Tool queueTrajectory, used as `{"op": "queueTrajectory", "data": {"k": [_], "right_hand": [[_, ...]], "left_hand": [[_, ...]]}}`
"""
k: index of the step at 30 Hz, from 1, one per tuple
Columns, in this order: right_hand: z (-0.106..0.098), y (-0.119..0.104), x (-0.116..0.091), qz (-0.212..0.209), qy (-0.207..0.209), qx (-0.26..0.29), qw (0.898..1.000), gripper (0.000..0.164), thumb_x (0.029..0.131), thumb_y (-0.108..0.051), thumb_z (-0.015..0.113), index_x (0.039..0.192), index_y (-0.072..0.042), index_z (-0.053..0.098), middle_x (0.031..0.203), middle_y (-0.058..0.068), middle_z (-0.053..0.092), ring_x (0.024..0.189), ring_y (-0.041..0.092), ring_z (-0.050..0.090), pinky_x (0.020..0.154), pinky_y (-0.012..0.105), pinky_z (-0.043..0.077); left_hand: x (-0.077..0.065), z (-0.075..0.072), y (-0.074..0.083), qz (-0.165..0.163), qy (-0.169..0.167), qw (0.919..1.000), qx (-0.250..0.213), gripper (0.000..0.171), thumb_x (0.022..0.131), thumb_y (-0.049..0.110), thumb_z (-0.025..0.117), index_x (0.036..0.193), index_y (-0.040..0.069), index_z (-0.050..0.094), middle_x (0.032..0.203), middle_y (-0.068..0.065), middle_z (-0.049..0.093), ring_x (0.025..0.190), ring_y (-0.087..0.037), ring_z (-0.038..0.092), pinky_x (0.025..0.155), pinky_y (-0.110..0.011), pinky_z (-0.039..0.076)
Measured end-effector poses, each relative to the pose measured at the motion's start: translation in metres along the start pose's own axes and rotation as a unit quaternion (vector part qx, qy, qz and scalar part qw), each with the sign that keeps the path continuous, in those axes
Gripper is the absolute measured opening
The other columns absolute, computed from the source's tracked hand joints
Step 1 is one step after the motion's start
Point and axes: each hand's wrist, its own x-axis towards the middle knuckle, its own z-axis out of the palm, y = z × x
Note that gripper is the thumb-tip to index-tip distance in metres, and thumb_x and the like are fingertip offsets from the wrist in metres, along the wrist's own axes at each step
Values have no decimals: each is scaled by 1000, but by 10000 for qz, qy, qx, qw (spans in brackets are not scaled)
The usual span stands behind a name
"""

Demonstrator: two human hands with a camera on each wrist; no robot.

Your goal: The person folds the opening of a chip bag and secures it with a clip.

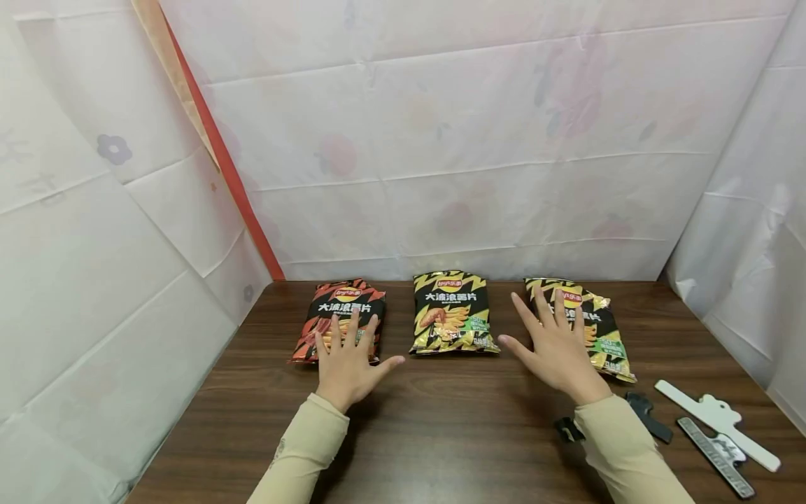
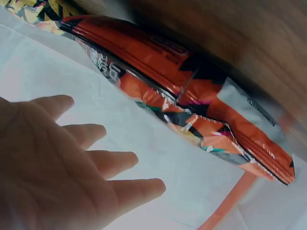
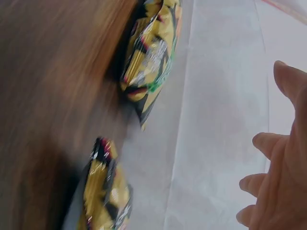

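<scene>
Three chip bags lie in a row on the dark wooden table. My left hand, fingers spread, hovers over the near part of the red chip bag; the left wrist view shows a gap between that hand and the red bag. In the middle lies a yellow and black chip bag, with neither hand on it. My right hand is spread over the left side of the other yellow and black chip bag, partly hiding it. Neither hand holds anything.
At the right front lie a white clip, a grey clip and a black clip. Another black clip is partly covered by the right sleeve. White patterned sheeting stands behind the table and along both sides.
</scene>
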Motion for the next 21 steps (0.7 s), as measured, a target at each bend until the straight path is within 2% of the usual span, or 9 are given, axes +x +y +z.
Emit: {"op": "queueTrajectory", "data": {"k": [4, 9, 13, 17, 21], "right_hand": [[-4, -13, 8, -154, 16, 359, 9992, 79, 96, -64, 44, 159, -28, 14, 166, 13, -3, 149, 43, -12, 113, 71, -4], [-5, -30, 20, -389, 265, 851, 9953, 72, 98, -53, 50, 157, -20, 25, 164, 18, 13, 150, 44, 0, 118, 64, 4], [-4, -44, 31, -574, 437, 1227, 9898, 68, 99, -48, 52, 155, -16, 31, 161, 19, 23, 149, 44, 12, 118, 63, 13], [-3, -56, 40, -645, 464, 1694, 9823, 65, 100, -45, 52, 155, -16, 31, 160, 16, 28, 149, 42, 17, 116, 63, 20], [-3, -69, 49, -615, 444, 2131, 9741, 63, 101, -40, 52, 155, -15, 30, 159, 14, 31, 148, 39, 22, 115, 60, 25]], "left_hand": [[4, -7, -5, 18, 166, 9999, -25, 93, 82, 83, 42, 156, 28, 27, 165, -9, 15, 148, -49, 11, 114, -71, 11], [8, -16, -15, 24, 301, 9993, -200, 87, 87, 79, 40, 155, 24, 33, 163, -12, 23, 147, -49, 15, 114, -70, 14], [10, -23, -24, 59, 445, 9980, -456, 79, 94, 68, 42, 153, 15, 37, 160, -17, 29, 144, -50, 25, 113, -67, 21], [14, -30, -34, 117, 643, 9946, -809, 70, 99, 53, 47, 149, 4, 41, 155, -22, 35, 140, -51, 33, 114, -60, 27], [18, -35, -45, -83, 648, 9895, -1290, 65, 100, 45, 50, 149, 3, 40, 154, -23, 37, 141, -48, 33, 114, -58, 29]]}}
